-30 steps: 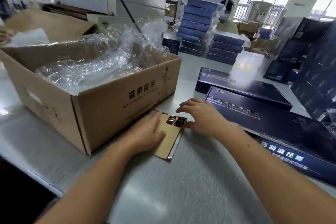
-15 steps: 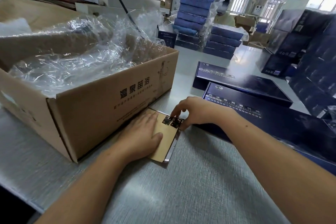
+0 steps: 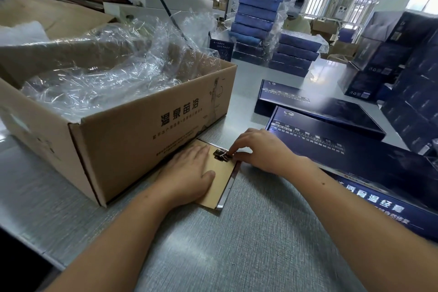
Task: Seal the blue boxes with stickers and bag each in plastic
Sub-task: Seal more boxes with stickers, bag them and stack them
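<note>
On the grey bench [image 3: 237, 244], the left hand [image 3: 189, 173] lies flat on a tan sticker sheet [image 3: 219, 179], its fingers [image 3: 196, 153] straight and close together. Just beyond it, the right hand [image 3: 263, 152] pinches a dark glossy sticker [image 3: 221, 156] at the sheet's far edge. A cardboard carton [image 3: 142, 140] of clear plastic bags [image 3: 106, 73] touches the sheet on the left; the nearest blue box [image 3: 367, 168] lies flat just right of the right hand, a second blue box [image 3: 331, 111] lies behind it, and bagged stacks [image 3: 258, 21] stand at the far end.
</note>
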